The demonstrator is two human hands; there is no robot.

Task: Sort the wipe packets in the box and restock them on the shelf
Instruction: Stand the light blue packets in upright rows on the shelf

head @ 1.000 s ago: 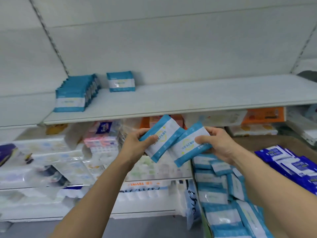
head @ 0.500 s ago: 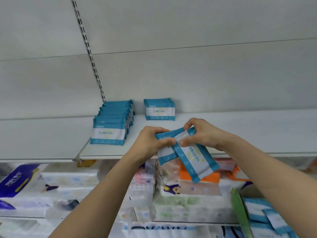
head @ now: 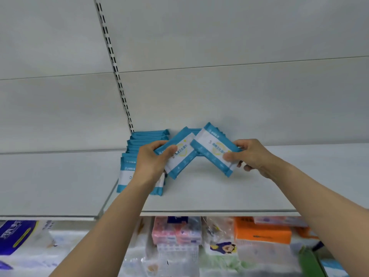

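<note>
**Inspector A:** Far left of frame, lower edge?

**Inspector B:** Noted: white and purple tissue pack on the lower tier, partly cut off by the frame edge. Print blurred, not legible.

**Inspector A:** Left of centre, on the shelf?

**Inspector B:** Row of blue and white wipe packets standing on edge on the white shelf, running from the front of the board back to the rear panel. Slotted upright strip rising from behind the row toward the top of frame.

**Inspector A:** Centre?

**Inspector B:** Left hand in front of that row, thumb on the face and fingers curled behind, gripping the left packet. Packet tilted, upper end leaning right.

**Inspector A:** Right of centre?

**Inspector B:** Right packet tilted the opposite way, overlapping the left packet's upper corner; touching or merely in front, cannot tell. Right hand pinching its right end, thumb on the front, fingers curled round behind. Both packets held above the shelf board, close to the rear panel.

**Inspector A:** Lower right?

**Inspector B:** Pink stacked packs, then an orange box, on the tier beneath.
</note>
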